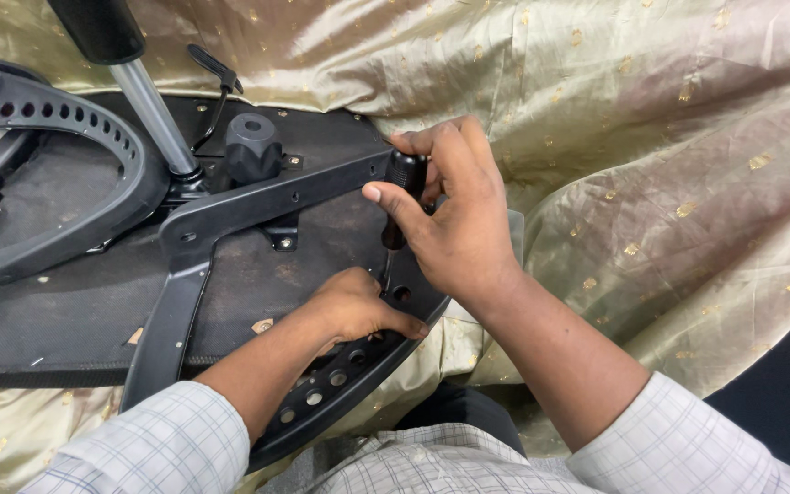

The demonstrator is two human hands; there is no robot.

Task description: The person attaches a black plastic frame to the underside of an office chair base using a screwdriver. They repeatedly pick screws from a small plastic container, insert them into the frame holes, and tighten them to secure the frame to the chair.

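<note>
Both hands close together, right hand (454,215) fist-clenched above, left hand (354,306) curled palm-down below, forearms converging.

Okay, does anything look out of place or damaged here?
The office chair seat lies upside down on a gold cloth, so its gas cylinder sticks upward. Small light scraps dot its underside. The right hand grips a black screwdriver handle; the left hand steadies the armrest.

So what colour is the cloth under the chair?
Shiny pale gold cloth with small golden motifs, seen in the head view.
</note>
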